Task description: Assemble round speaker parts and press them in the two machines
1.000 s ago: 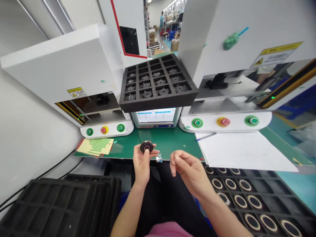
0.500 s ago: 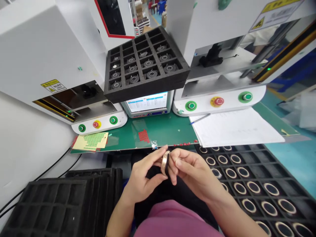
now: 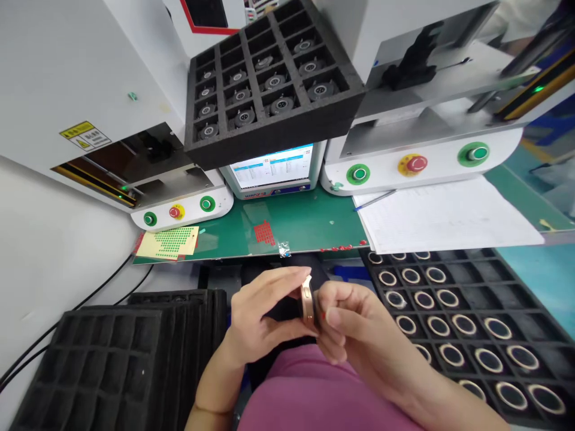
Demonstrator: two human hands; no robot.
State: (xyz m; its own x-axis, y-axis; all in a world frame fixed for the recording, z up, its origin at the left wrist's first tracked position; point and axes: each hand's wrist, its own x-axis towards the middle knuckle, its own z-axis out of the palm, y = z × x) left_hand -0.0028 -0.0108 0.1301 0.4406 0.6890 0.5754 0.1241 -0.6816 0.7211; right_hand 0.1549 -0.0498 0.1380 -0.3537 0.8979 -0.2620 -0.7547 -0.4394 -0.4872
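The round part [image 3: 308,301] at the centre of the frame has a shiny metal rim of rose-gold colour. The trays [image 3: 274,129] at the upper centre and lower left look like matt black foam, a little rough. The surface [image 3: 305,224] has a smooth green mat with a soft shine. The machine housings [image 3: 67,66] are smooth, painted white. The sheets [image 3: 449,218] at the right are matt white paper.

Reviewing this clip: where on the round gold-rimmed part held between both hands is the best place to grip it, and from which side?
Probably by its thin rim, pinched from opposite sides. The round gold-rimmed part stands on edge between the left hand and right hand, flat faces sideways, so the rim offers the firm, clean contact.
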